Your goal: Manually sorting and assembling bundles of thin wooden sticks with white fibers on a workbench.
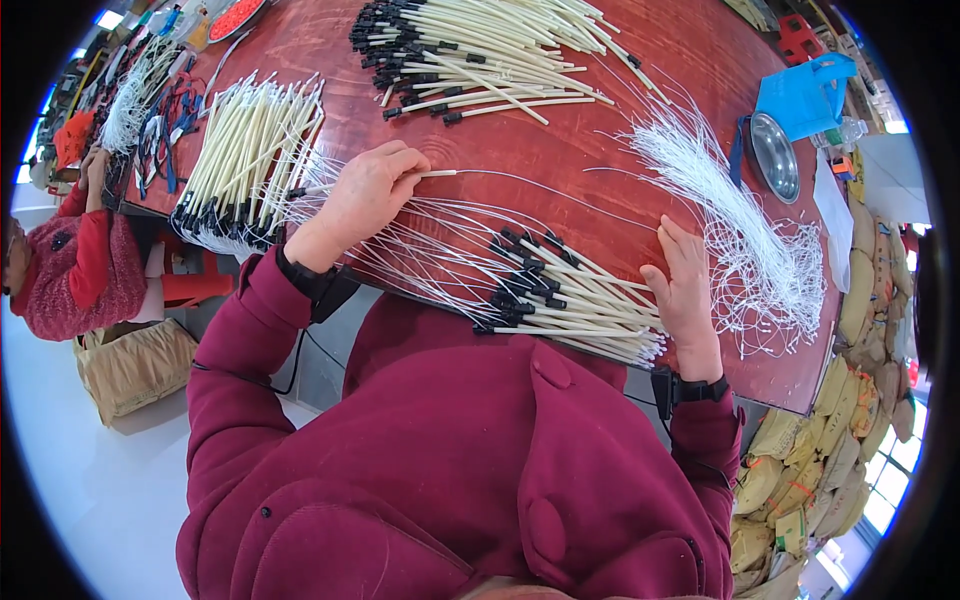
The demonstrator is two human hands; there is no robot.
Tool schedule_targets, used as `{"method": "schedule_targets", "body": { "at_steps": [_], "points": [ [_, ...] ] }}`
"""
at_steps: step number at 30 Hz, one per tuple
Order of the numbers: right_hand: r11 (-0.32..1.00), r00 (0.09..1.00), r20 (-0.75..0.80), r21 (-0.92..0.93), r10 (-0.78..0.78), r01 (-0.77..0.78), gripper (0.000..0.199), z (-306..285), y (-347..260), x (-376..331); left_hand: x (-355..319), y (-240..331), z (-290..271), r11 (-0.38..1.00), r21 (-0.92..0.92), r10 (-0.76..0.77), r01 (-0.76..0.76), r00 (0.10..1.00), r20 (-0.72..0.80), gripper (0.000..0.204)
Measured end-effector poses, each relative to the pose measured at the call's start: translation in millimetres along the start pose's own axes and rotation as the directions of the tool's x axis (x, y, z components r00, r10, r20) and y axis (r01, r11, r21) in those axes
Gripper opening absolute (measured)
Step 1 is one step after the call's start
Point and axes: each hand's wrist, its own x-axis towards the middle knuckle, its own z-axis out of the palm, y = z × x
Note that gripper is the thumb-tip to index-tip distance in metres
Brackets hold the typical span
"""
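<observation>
Left hand [375, 190] | pinching cream stick [438, 174] | right hand [686, 278] | loosely spread, near white cords [768, 262]

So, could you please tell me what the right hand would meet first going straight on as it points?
Just past the thin strand near it, the right hand would probably first meet loose ends of the white strand bundle, though depth is unclear.
</observation>
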Motion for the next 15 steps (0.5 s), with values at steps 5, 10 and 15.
{"method": "schedule_targets", "body": {
  "at_steps": [5, 10, 15],
  "points": [
    [1.000, 1.000, 0.003, -0.006, 0.002, -0.002, 0.067, -0.5, 0.3, 0.7, 3.5, -1.6, 1.9, 1.000, 0.019, -0.010, 0.010, 1.000, 0.005, 0.013],
    [1.000, 1.000, 0.010, -0.013, -0.001, 0.001, 0.066, -0.9, 0.9, 1.2, 6.1, -4.6, 3.2, 0.999, 0.041, -0.006, 0.006, 1.000, -0.002, 0.013],
    [1.000, 1.000, 0.005, -0.015, -0.006, 0.006, 0.065, -1.1, 0.9, 1.6, 7.6, -5.7, 5.9, 1.000, 0.018, -0.008, 0.008, 1.000, -0.027, 0.011]
  ]
}}
